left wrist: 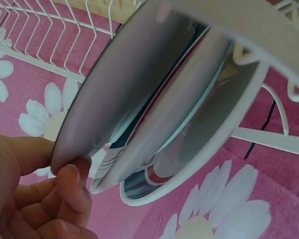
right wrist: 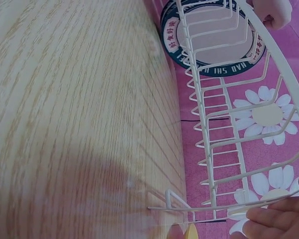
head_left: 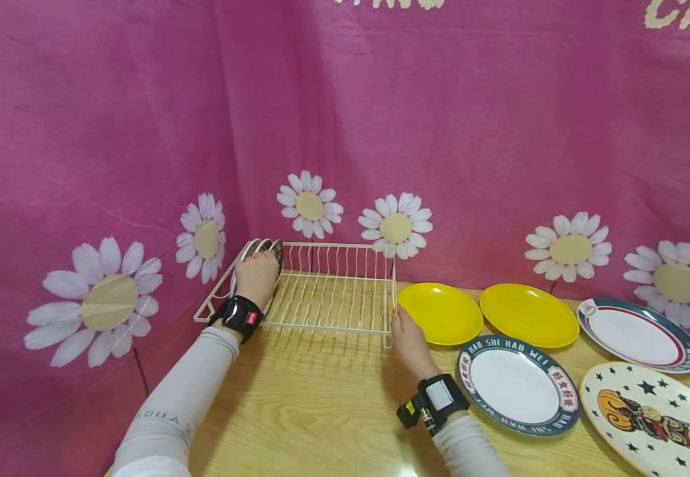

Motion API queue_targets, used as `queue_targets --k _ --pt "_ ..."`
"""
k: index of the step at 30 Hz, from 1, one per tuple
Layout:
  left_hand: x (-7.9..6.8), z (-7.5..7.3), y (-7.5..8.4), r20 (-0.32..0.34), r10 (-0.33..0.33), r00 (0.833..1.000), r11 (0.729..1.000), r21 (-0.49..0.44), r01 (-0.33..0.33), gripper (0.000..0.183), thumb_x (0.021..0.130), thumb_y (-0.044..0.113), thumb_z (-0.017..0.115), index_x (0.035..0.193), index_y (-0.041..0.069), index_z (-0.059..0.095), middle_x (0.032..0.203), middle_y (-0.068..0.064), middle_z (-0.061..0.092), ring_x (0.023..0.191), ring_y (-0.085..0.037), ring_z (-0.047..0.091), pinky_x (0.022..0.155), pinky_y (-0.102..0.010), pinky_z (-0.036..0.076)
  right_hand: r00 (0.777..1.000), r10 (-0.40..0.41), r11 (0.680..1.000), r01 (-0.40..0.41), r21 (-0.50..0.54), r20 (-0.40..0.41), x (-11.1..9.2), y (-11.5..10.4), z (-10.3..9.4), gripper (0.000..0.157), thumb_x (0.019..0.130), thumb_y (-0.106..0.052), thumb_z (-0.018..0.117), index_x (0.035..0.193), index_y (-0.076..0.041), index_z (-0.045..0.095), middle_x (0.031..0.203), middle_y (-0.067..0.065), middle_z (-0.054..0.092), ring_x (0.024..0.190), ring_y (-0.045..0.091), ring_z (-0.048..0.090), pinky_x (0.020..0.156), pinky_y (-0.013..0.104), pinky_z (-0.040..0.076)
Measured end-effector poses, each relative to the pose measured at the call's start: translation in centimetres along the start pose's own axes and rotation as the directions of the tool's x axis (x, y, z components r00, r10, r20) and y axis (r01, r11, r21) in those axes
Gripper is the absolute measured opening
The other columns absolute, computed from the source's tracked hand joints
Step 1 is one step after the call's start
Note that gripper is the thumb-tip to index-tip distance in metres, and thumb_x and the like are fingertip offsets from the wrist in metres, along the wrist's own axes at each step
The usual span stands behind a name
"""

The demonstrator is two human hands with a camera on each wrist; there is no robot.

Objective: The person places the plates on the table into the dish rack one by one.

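A white wire dish rack (head_left: pixel 327 325) stands at the back left of the table, with several plates upright in its left end. My left hand (head_left: pixel 256 275) pinches the rim of the innermost plate (left wrist: pixel 104 94) between thumb and fingers; behind it two more plates lean in the left wrist view. In the right wrist view that plate's face (right wrist: pixel 217 35) has a dark green rim with lettering. My right hand (head_left: pixel 410 341) grips the rack's right end, its fingers (right wrist: pixel 274 219) beside the end wire. Part of the right hand is outside the right wrist view.
Right of the rack lie two yellow plates (head_left: pixel 440 315), a green-rimmed lettered plate (head_left: pixel 517 384), a plate with a red ring (head_left: pixel 637 334) and a star-patterned plate (head_left: pixel 649 411). A pink flowered cloth (head_left: pixel 470 146) hangs behind and left of the wooden table (head_left: pixel 321 411).
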State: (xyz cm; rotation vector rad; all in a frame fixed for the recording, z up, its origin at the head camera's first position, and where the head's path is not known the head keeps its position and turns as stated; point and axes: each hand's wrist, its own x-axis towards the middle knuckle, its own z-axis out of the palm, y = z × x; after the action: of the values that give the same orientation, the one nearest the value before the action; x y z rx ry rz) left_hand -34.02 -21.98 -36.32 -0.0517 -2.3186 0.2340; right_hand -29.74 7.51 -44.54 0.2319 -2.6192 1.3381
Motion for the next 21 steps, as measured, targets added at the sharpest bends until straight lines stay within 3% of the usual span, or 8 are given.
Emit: queue_targets --k 5,14,21 --pt "-0.3 -0.1 -0.3 0.005 -0.033 0.999 0.999 -0.015 0.033 0.029 0.098 0.014 0.048 0.084 -0.004 0.066 0.073 -0.019 0.069 0.058 -0.033 0.067 0.05 -0.045 0.05 1.0 0.006 1.0 -0.006 -0.004 -0.004 0.1 0.0 0.1 0.046 0.103 -0.016 0.033 0.142 0.008 0.04 0.14 0.028 0.05 0.129 0.042 0.05 0.108 0.053 0.038" --pt "-0.7 -0.2 -0.8 -0.035 -0.069 0.997 0.992 -0.109 0.065 0.03 0.095 0.018 0.054 0.077 -0.003 0.065 0.066 -0.02 0.066 0.054 -0.039 0.063 0.045 -0.048 0.046 1.0 0.013 1.0 -0.013 0.008 -0.004 0.1 -0.1 0.1 0.047 0.103 -0.017 0.032 0.142 0.009 0.039 0.142 0.028 0.048 0.131 0.042 0.048 0.109 0.053 0.037" --pt "-1.2 -1.2 -1.0 0.036 -0.092 0.995 0.982 -0.16 0.096 0.037 0.1 0.023 0.049 0.081 -0.004 0.066 0.071 -0.022 0.068 0.06 -0.042 0.066 0.048 -0.051 0.048 1.0 0.021 1.0 -0.021 0.022 0.013 0.0 -0.1 0.0 0.048 0.103 -0.018 0.033 0.144 0.008 0.038 0.143 0.028 0.047 0.132 0.041 0.047 0.11 0.053 0.036"
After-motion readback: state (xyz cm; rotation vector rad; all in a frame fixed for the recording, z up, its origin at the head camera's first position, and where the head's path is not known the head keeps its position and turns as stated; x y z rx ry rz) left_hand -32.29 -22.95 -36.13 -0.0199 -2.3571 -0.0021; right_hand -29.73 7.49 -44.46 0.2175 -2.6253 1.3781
